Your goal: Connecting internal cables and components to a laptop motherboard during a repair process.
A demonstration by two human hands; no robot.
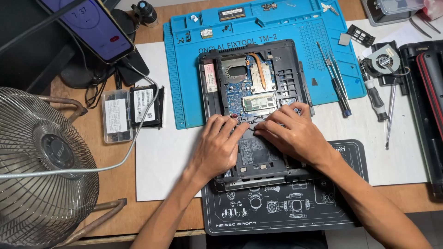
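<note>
— Where is the opened laptop [258, 92] being kept?
— Centrally, overlapping two mats [314, 60]. Screwdrivers [337, 83] are lying at three o'clock, a fan [46, 161] at eight, a phone [92, 27] at ten.

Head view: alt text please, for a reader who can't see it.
Both hands, left hand and right hand, press on the exposed inside of an opened laptop lying on a blue work mat. Screwdrivers lie right, a metal fan left.
</note>
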